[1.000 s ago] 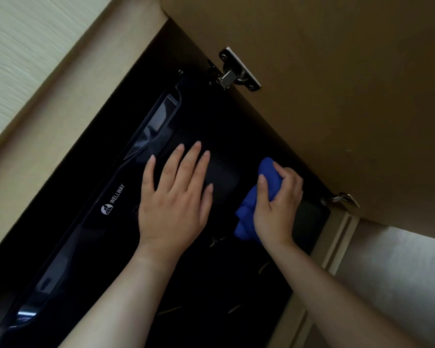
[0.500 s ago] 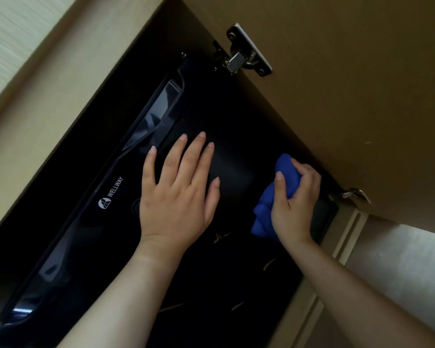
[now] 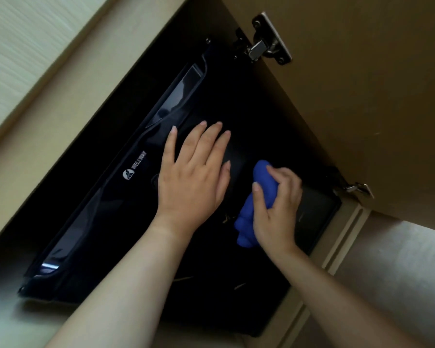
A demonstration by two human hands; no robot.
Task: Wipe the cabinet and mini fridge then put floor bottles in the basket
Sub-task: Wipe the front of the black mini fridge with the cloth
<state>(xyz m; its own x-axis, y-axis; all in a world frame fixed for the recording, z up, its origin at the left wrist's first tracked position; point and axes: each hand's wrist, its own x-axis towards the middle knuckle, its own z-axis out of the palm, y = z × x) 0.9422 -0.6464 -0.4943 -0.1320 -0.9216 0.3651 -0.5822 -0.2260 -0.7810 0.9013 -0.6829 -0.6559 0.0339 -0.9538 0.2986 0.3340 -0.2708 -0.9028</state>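
A black mini fridge point(image 3: 116, 204) with a white logo sits inside a tan wooden cabinet point(image 3: 48, 136). My left hand point(image 3: 191, 174) lies flat on the fridge's dark front, fingers straight and spread. Just to its right, my right hand point(image 3: 276, 207) grips a bunched blue cloth point(image 3: 261, 192) and presses it against the fridge surface. No bottles or basket are in view.
The open cabinet door point(image 3: 362, 109) hangs at the upper right on a metal hinge point(image 3: 264, 43), with a second hinge point(image 3: 357, 188) lower down. Pale wall shows at the upper left, light floor along the bottom and right.
My right hand with the blue cloth has slid a short way over the fridge front, first right, then back. My left hand has stayed flat in place. The view has shifted slightly.
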